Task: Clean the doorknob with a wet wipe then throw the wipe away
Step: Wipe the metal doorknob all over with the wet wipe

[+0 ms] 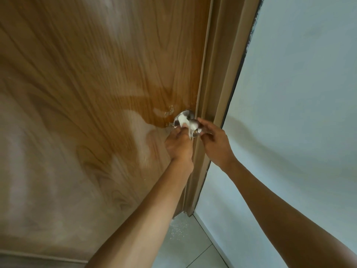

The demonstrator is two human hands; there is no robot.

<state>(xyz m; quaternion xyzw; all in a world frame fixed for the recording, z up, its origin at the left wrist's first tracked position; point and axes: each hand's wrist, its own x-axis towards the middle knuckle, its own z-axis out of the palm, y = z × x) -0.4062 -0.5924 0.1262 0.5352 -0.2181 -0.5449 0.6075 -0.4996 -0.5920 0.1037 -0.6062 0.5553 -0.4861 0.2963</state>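
Observation:
A round silver doorknob (pixel 195 132) sticks out of the wooden door (pixel 96 93) near its right edge, on a shiny round plate (pixel 185 113). A white wet wipe (pixel 186 122) is draped over the knob's neck and top. My left hand (pixel 178 145) grips the wipe's left end just below the plate. My right hand (pixel 213 142) pinches the wipe on the knob's right side, fingers wrapped around the knob. Most of the knob is hidden by the wipe and fingers.
The brown door frame (pixel 216 89) runs down just right of the knob. A pale wall (pixel 299 113) fills the right side. Light floor tiles (pixel 189 248) show at the bottom, with a speckled patch by the door's foot.

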